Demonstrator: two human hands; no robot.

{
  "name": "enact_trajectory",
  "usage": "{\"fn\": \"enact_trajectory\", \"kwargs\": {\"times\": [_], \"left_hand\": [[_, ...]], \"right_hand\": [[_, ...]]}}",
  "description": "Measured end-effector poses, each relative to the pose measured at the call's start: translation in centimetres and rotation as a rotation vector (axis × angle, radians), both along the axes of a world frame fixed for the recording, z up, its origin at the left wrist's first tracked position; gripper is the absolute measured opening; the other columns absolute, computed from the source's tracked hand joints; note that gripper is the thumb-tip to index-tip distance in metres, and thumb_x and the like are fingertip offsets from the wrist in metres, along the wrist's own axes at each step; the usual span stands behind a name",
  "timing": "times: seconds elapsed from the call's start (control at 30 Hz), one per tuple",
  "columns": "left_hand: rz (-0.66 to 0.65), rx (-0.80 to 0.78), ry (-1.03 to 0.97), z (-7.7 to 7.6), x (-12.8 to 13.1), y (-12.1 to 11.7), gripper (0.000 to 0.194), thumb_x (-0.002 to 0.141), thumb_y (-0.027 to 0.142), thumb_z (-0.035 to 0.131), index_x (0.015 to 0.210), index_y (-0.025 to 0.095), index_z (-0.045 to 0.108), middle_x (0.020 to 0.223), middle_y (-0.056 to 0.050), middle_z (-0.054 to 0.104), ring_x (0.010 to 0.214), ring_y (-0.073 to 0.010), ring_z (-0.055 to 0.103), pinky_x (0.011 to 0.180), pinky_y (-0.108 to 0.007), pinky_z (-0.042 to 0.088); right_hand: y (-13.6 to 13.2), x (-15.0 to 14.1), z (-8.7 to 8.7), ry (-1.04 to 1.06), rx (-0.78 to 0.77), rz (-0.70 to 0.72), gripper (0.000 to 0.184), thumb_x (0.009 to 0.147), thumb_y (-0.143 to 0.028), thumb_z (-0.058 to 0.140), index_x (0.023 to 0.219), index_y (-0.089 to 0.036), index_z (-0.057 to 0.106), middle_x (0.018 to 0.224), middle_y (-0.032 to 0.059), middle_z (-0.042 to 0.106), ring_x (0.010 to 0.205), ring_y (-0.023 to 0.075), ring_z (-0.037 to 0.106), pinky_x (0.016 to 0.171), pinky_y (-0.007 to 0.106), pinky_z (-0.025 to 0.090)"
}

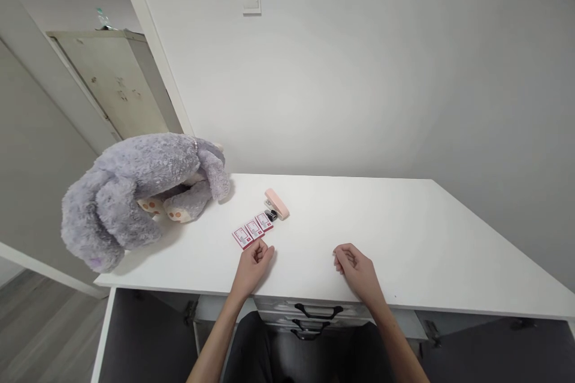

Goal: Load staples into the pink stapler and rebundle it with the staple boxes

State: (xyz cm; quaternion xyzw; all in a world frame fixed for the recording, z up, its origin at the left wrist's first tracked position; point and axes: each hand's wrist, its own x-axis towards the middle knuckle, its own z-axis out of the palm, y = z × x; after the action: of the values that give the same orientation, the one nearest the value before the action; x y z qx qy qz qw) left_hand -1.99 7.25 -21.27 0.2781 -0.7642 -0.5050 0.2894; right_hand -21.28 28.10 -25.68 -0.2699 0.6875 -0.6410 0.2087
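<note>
My left hand (254,264) rests on the white tabletop (404,221) with its fingers curled in and nothing visible in them. Just beyond its knuckles, three small red-and-white boxes (254,228) lie in a slanting row. Against the far end of that row sits a small black object (271,215), perhaps a staple remover. A pink stapler (277,203) lies right behind it. Farther right, my right hand (355,268) also rests on the tabletop, loosely closed, apart from all these things and with nothing seen in it.
A large grey-purple plush toy (148,161) slumps over the table's left end. Below the front edge are drawers with black handles (318,312) and open cabinet doors (144,335) on both sides. A wall with a light switch (252,1) rises behind; a metal cabinet (112,72) stands through the doorway.
</note>
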Motion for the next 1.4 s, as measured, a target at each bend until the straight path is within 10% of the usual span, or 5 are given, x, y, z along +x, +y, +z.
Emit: {"fn": "enact_trajectory", "kwargs": {"times": [1.4], "left_hand": [[-0.006, -0.034, -0.004, -0.1, 0.4, 0.0, 0.037, 0.086, 0.046, 0.061, 0.069, 0.022, 0.038, 0.065, 0.006, 0.034, 0.060, -0.0115, 0.033, 0.059, -0.023, 0.030]], "right_hand": [[0.0, 0.3, 0.5, 0.044, 0.035, 0.039, 0.041, 0.093, -0.059, 0.059, 0.076, -0.022, 0.058, 0.066, 0.0004, 0.058, 0.064, 0.0182, 0.054, 0.064, 0.030, 0.043]]}}
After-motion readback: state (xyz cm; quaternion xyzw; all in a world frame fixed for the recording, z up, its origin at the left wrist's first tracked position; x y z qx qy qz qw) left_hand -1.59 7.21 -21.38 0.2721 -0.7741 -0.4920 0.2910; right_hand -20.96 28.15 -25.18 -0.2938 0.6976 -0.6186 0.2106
